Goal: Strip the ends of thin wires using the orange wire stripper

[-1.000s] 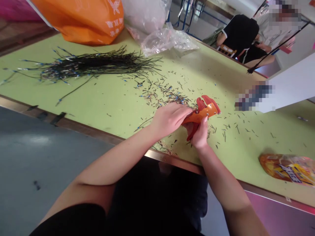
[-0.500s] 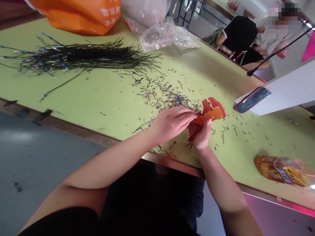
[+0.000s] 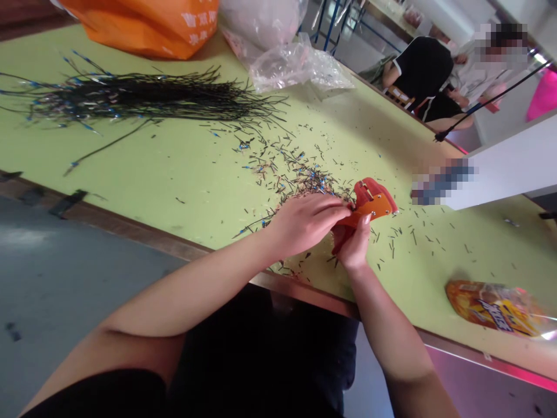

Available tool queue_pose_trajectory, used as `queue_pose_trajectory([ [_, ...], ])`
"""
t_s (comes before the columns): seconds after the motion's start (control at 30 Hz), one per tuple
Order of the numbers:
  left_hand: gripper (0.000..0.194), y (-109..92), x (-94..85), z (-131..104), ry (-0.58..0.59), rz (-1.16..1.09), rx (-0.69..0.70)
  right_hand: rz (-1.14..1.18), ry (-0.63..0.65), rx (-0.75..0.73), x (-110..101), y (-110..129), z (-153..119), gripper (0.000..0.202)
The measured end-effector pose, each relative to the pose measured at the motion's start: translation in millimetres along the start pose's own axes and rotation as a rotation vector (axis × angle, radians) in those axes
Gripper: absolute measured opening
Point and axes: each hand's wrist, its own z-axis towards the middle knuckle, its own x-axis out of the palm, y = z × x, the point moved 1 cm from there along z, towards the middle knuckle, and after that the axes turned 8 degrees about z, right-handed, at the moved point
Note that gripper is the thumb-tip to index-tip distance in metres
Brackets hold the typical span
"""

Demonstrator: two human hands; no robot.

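Note:
My right hand (image 3: 355, 247) is wrapped round the handles of an orange-red wire stripper (image 3: 369, 208), its thumb against the tool's side. The stripper's head points up and right, and its jaws look close together. My left hand (image 3: 307, 223) is closed in a pinch, fingertips right at the tool's body. A thin black wire (image 3: 250, 230) with a blue bit on it trails out from beneath the left hand; the part at the fingertips is mostly hidden. Beyond the hands lies a heap of short black and blue wire scraps (image 3: 315, 179).
A long bundle of black wires (image 3: 165, 98) with blue ends lies at the left. An orange bag (image 3: 152, 26) and clear plastic bags (image 3: 300, 64) stand behind. A snack packet (image 3: 496, 307) lies right, near the table edge (image 3: 304, 290). People (image 3: 429, 64) sit beyond.
The stripper's jaws, parted before, are now closer together. Both hands keep almost the same place. The view has shifted slightly.

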Motion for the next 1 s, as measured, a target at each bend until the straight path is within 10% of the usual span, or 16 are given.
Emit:
queue_pose_trajectory([
  [0.73,0.022,-1.7,0.3,-0.1,-0.059,-0.069,-0.034,-0.029,0.082,0.124,9.4,8.6,0.4,0.073],
  [1.0,0.012,12.2,-9.1,5.2,-0.137,-0.134,-0.393,0.161,0.353,0.415,6.3,19.2,12.6,0.073],
])
